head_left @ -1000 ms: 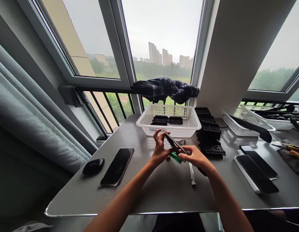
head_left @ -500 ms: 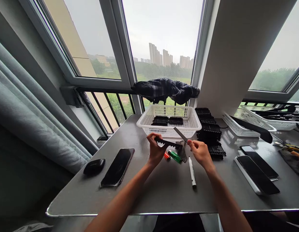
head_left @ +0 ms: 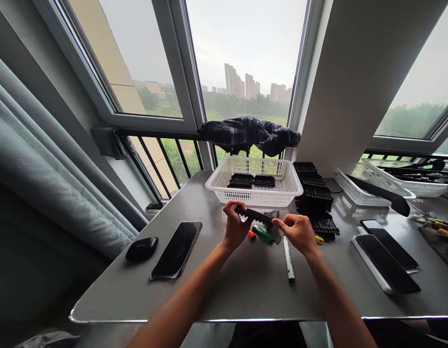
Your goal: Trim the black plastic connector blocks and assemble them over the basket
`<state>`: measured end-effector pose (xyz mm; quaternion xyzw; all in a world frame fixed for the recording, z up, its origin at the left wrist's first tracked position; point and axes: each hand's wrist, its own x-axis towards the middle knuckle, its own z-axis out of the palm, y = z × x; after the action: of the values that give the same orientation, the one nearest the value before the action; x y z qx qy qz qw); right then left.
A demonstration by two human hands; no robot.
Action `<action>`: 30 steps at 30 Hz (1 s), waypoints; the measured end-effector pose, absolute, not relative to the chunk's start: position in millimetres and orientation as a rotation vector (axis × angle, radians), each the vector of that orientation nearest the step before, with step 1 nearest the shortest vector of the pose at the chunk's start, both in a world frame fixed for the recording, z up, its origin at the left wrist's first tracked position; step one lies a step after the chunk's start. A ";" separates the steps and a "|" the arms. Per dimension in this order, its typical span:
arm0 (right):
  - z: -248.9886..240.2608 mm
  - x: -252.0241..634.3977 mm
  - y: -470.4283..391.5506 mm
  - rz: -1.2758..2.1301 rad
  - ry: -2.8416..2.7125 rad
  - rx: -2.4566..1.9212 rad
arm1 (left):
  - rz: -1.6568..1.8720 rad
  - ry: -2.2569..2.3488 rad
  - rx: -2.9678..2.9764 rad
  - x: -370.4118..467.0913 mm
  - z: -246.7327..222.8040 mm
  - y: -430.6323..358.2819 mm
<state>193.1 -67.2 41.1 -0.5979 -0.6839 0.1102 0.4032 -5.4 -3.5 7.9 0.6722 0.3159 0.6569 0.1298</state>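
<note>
My left hand (head_left: 235, 226) grips the left end of a black plastic strip (head_left: 254, 215) and holds it level above the grey table (head_left: 224, 290). My right hand (head_left: 298, 233) is closed on a small tool, its fingertips at the strip's right end. The tool's blade is hidden, and a yellow end (head_left: 319, 239) shows behind the hand. Under my hands lie a green lighter (head_left: 262, 234), a red lighter (head_left: 251, 235) and a white marker (head_left: 288, 258). Just beyond stands a white basket (head_left: 254, 197) with black parts inside.
A stack of black parts (head_left: 314, 198) stands right of the basket. A phone (head_left: 176, 249) and a black case (head_left: 141, 248) lie at the left, two phones (head_left: 386, 253) at the right. More white baskets (head_left: 357, 191) are far right. A plaid cloth (head_left: 249, 133) hangs on the railing.
The strip has swung from tilted to level in my left hand. My right hand raised a grey blade, then brought it down to the strip's right end.
</note>
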 end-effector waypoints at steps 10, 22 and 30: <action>42.7 207.8 -65.4 0.149 -1.760 -1.514 | 1.972 0.921 1.941 -12.9 6.7 4.7; 38.8 195.7 -64.6 0.201 -1.736 -1.507 | 1.885 0.924 1.978 -7.8 3.7 1.8; 41.1 214.7 -61.9 0.101 -1.662 -1.584 | 1.921 1.011 1.813 -20.9 9.0 12.2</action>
<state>214.7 -61.9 41.1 -0.6290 -0.6599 0.0401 0.4091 -20.9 12.2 9.0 0.6331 0.3530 0.6710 0.1560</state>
